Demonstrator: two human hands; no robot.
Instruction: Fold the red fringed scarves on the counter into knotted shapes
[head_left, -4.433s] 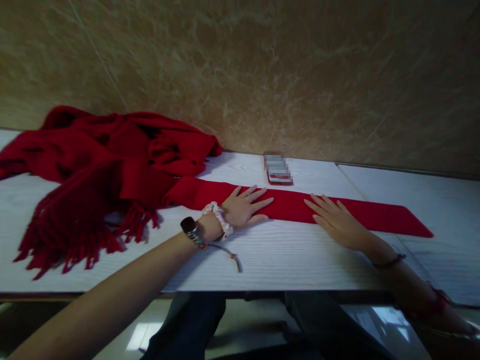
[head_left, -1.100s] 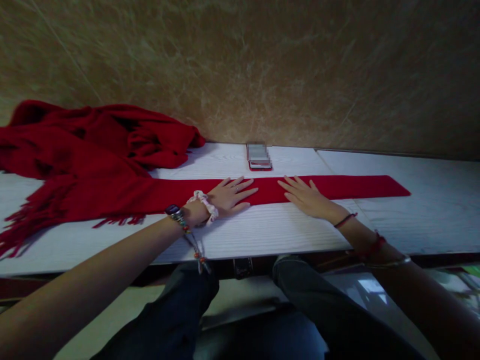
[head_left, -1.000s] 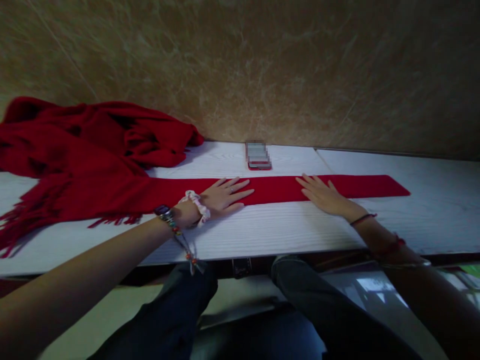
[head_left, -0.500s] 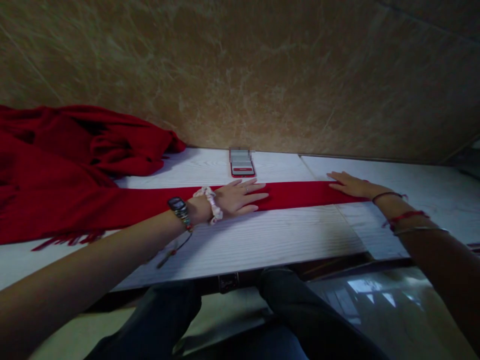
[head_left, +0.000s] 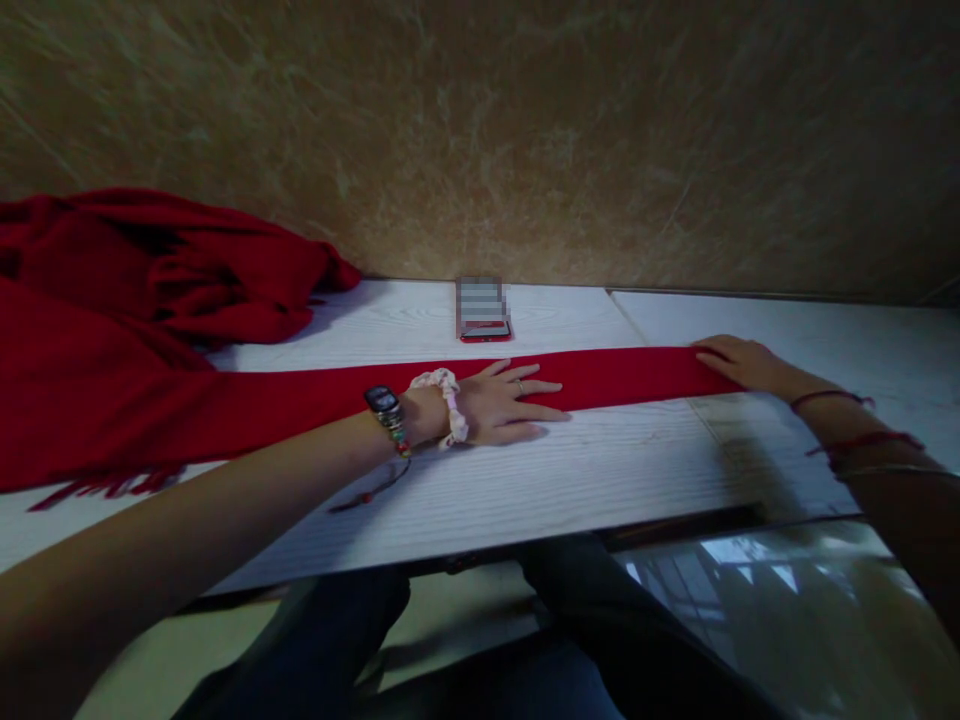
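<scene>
A long red scarf [head_left: 622,378] lies folded into a narrow flat band along the white table. Its wide, loose part is bunched at the left, with fringe showing at the lower edge. My left hand [head_left: 514,400] rests flat on the middle of the band, fingers spread, holding nothing. At the band's right end, my right hand [head_left: 742,362] lies on the fabric with its fingers slightly bent and pointing left. Its thumb and the very end of the scarf are partly hidden under it.
A phone [head_left: 484,310] with a red edge lies behind the band, near the brown marbled wall [head_left: 480,140]. The white tabletop [head_left: 450,500] has a seam right of the middle. Below its front edge are my legs [head_left: 330,630] and a shiny floor.
Both hands have slid to the right along the band, the right one to its end. My right fingers are more bent than before. The view has shifted slightly.
</scene>
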